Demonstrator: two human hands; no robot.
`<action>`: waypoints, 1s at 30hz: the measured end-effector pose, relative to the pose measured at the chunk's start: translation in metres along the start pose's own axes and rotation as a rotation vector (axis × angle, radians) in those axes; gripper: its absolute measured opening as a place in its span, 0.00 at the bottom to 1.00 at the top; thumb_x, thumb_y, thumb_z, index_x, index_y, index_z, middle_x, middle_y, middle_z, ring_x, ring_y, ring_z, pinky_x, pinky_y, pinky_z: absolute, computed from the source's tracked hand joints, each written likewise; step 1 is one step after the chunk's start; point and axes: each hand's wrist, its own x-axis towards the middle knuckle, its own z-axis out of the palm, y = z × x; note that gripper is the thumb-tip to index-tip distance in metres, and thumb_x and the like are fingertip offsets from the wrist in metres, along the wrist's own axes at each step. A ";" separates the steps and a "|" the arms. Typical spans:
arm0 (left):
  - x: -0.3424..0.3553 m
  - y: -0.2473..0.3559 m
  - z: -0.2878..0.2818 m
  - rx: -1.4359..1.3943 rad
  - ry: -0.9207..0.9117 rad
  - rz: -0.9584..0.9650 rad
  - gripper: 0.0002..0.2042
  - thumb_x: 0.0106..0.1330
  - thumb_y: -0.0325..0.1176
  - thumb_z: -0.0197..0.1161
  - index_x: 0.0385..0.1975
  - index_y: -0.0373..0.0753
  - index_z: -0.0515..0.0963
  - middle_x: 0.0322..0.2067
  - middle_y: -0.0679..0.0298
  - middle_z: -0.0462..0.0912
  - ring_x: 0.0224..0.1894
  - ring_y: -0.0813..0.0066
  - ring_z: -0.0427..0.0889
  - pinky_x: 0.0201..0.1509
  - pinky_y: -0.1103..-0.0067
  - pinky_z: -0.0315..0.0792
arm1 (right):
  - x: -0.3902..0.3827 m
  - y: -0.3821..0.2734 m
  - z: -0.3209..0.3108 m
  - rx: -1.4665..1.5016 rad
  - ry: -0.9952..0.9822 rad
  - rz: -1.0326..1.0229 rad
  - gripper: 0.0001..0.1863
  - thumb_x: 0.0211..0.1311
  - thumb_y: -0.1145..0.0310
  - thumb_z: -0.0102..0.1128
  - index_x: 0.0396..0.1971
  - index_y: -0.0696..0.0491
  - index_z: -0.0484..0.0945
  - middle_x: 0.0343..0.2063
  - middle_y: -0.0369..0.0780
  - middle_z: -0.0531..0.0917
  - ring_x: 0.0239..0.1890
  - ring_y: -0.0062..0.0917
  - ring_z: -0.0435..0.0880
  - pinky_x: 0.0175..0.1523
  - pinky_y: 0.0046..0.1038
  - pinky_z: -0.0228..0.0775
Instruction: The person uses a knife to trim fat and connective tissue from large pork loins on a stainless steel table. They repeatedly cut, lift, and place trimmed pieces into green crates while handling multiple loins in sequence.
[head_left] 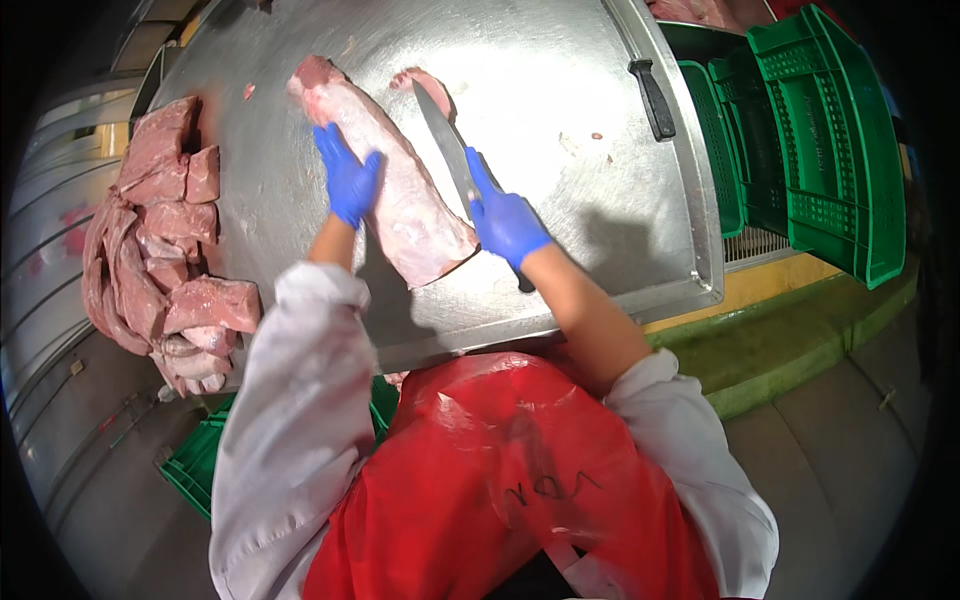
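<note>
A long pale pink slab of raw meat [385, 170] lies slantwise on the metal table [540, 80]. Against its left side rests my left hand [348, 180], in a blue glove, fingers spread and nothing held. My right hand [505, 222], also gloved in blue, grips a long knife [440, 135], with the index finger stretched along it. The blade points away from me, to the right of the slab. Its tip is at a small strip of meat [425, 92] beyond the slab. The knife's dark handle is mostly covered by my right hand.
Cut meat pieces [165, 250] are heaped at the table's left edge. A second knife with a black handle [653, 98] lies by the right rim. Green crates [815, 150] stand beyond that rim, and another green crate [195, 460] sits low at the left.
</note>
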 end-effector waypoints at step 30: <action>-0.041 0.055 -0.016 -0.038 0.089 -0.194 0.43 0.56 0.40 0.59 0.75 0.42 0.53 0.75 0.37 0.41 0.77 0.39 0.40 0.79 0.59 0.40 | -0.128 -0.005 0.068 0.059 -0.301 0.009 0.39 0.71 0.69 0.43 0.77 0.47 0.38 0.23 0.57 0.82 0.21 0.45 0.83 0.34 0.45 0.77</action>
